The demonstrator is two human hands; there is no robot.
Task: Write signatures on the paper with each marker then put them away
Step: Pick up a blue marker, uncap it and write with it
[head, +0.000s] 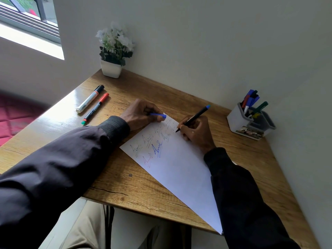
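Gripping the marker [193,118] — right hand [196,133]; left hand [142,114] pinches blue cap [159,115].

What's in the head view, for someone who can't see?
The right hand writes on the paper with a black marker while the left hand holds a blue cap. Two markers lie left; a holder stands right.

- looks like a little study corner in someone's home, not a proper office
- small wooden desk [143,186] pushed into a corner of plain white walls [215,42]
- window [27,15] on the left, daylight falling on the desk top
- potted plant [113,51] with white flowers at the back edge
- grey pen holder [249,123] full of pens, a white marker [89,99] and a red-capped marker [95,109] lying loose, a sheet of paper [179,169] with signatures
- something red and quilted [12,121] beside the desk, soft furniture of some kind
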